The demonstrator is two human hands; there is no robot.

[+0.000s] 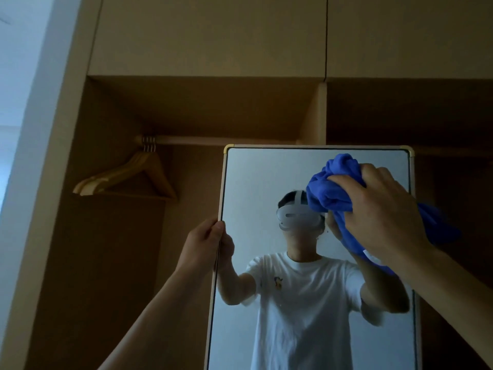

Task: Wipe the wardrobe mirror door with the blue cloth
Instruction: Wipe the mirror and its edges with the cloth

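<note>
mirror [256, 177]: upright, lower right of view
cloth [330, 188]: bunched up, against mirror near its 1 o'clock corner
R hand [384, 212]: fingers curled round cloth, holding it tight
L hand [202, 241]: gripping mirror's edge at 9 o'clock
hangers [128, 177]: on rail [226, 140], 10 o'clock from mirror

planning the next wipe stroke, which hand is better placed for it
Right. The right hand grips the blue cloth against the upper right of the mirror door, while the left hand holds the door's left edge and carries no cloth.
</note>
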